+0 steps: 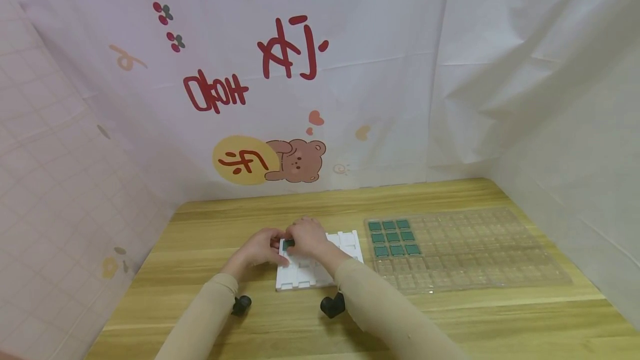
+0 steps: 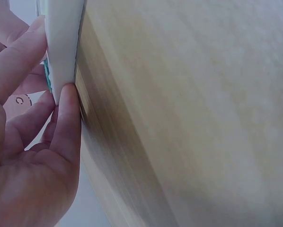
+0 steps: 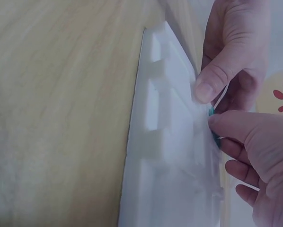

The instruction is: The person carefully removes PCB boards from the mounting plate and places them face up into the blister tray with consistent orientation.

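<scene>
A white plastic tray (image 1: 316,275) with moulded compartments lies on the table. At its far left corner, my right hand (image 1: 307,236) pinches a small green square chip (image 1: 288,244) between thumb and fingers. My left hand (image 1: 261,246) grips the tray's left side, its thumb on the top face and its fingers against the edge near the corner. In the right wrist view, the thumb of the right hand (image 3: 269,151) presses on the green chip (image 3: 214,127), close to the left thumb. Only a sliver of the chip shows in the left wrist view; the fingers cover the rest.
On the right of the table (image 1: 240,343) lies a long clear plastic tray (image 1: 475,254). Several green chips (image 1: 392,237) sit in rows at its far left end. A white printed curtain (image 1: 380,99) hangs behind the table and along its sides.
</scene>
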The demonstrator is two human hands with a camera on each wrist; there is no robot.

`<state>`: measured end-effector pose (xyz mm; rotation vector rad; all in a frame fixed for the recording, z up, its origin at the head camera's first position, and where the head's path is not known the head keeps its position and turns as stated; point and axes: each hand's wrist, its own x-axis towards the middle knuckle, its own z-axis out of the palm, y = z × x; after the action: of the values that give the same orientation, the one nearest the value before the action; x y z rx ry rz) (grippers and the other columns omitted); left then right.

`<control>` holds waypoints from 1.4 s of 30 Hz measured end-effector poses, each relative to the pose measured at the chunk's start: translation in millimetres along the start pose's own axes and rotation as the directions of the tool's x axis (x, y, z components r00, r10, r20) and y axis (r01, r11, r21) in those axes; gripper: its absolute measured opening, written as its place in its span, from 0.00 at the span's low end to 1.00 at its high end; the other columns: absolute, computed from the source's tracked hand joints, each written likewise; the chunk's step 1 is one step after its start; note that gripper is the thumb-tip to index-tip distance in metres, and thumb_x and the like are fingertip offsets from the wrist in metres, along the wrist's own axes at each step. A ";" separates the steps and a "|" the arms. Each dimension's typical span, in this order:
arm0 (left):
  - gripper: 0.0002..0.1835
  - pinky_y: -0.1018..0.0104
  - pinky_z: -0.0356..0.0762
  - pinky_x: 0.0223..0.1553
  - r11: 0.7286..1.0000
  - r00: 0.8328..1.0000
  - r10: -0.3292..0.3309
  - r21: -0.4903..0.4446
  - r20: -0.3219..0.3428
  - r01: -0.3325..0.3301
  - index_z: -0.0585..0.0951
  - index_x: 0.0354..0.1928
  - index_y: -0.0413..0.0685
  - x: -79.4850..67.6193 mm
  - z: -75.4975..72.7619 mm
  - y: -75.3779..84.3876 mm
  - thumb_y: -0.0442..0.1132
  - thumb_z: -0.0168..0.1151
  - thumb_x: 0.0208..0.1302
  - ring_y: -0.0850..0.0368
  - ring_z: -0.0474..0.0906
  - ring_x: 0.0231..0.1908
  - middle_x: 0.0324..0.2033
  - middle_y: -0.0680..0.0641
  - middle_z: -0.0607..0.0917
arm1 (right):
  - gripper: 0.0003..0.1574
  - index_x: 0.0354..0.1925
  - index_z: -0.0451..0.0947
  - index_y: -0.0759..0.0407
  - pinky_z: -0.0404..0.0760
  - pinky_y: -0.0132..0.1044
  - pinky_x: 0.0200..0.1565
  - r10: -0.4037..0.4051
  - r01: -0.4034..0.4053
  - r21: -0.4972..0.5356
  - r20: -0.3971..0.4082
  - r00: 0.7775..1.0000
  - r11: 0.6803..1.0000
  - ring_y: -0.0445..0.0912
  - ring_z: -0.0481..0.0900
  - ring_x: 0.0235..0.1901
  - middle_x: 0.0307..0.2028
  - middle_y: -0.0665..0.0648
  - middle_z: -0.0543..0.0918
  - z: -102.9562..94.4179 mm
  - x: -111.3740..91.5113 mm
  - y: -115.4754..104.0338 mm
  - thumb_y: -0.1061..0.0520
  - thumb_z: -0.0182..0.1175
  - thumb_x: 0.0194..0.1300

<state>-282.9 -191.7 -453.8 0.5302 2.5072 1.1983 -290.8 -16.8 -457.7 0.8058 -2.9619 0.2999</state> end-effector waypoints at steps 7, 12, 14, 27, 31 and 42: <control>0.36 0.62 0.78 0.43 1.000 1.000 -0.011 0.006 0.000 0.011 0.76 0.58 0.30 -0.3 0.6 -1.1 0.30 0.80 0.46 0.52 0.78 0.42 0.43 0.44 0.82 | 0.18 0.46 0.85 0.45 0.71 0.42 0.51 -0.006 0.006 0.032 -0.012 1.000 0.999 0.44 0.75 0.47 0.42 0.43 0.83 -1.8 -3.2 0.7 0.44 0.72 0.57; 0.36 0.62 0.78 0.43 1.000 1.000 -0.013 -0.017 0.006 0.013 0.75 0.59 0.29 -0.6 0.2 -0.8 0.29 0.79 0.46 0.51 0.78 0.42 0.44 0.43 0.82 | 0.19 0.46 0.85 0.46 0.72 0.43 0.49 -0.018 0.019 0.050 -0.024 1.000 0.999 0.44 0.75 0.46 0.41 0.44 0.83 -7.8 -6.5 0.7 0.44 0.72 0.57; 0.36 0.62 0.78 0.43 1.000 1.000 -0.019 -0.018 0.003 0.019 0.75 0.59 0.29 -0.3 0.4 -1.3 0.29 0.80 0.46 0.52 0.78 0.42 0.44 0.43 0.81 | 0.18 0.46 0.85 0.46 0.73 0.43 0.48 -0.027 0.029 0.054 -0.038 0.999 0.998 0.45 0.75 0.45 0.41 0.44 0.83 -9.6 -8.0 1.6 0.44 0.72 0.58; 0.33 0.60 0.77 0.43 0.999 0.999 -0.026 0.029 -0.018 0.027 0.77 0.55 0.32 0.6 1.1 -2.0 0.32 0.81 0.45 0.53 0.76 0.41 0.41 0.46 0.81 | 0.14 0.42 0.85 0.49 0.74 0.39 0.49 -0.079 0.101 0.174 -0.131 0.988 0.980 0.45 0.76 0.45 0.40 0.44 0.85 -25.4 -23.1 16.4 0.48 0.71 0.59; 0.33 0.61 0.77 0.42 0.999 0.999 -0.036 0.036 -0.026 0.037 0.78 0.55 0.33 1.4 1.5 -2.1 0.32 0.81 0.45 0.53 0.75 0.40 0.40 0.46 0.81 | 0.13 0.42 0.85 0.50 0.73 0.41 0.52 -0.092 0.124 0.195 -0.164 0.982 0.973 0.46 0.77 0.47 0.40 0.45 0.85 -30.6 -29.2 21.2 0.49 0.71 0.59; 0.35 0.60 0.76 0.43 0.996 0.996 -0.074 0.042 -0.053 0.076 0.78 0.56 0.33 2.3 4.4 -0.9 0.32 0.82 0.43 0.54 0.75 0.40 0.39 0.47 0.80 | 0.14 0.43 0.84 0.51 0.74 0.43 0.52 -0.075 0.124 0.233 -0.207 0.975 0.965 0.47 0.76 0.47 0.39 0.47 0.84 -46.8 -48.6 35.7 0.50 0.71 0.59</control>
<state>-283.2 -188.2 -457.4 0.4172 2.5782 1.1456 -266.8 46.9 -423.1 0.8889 -2.7222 0.7067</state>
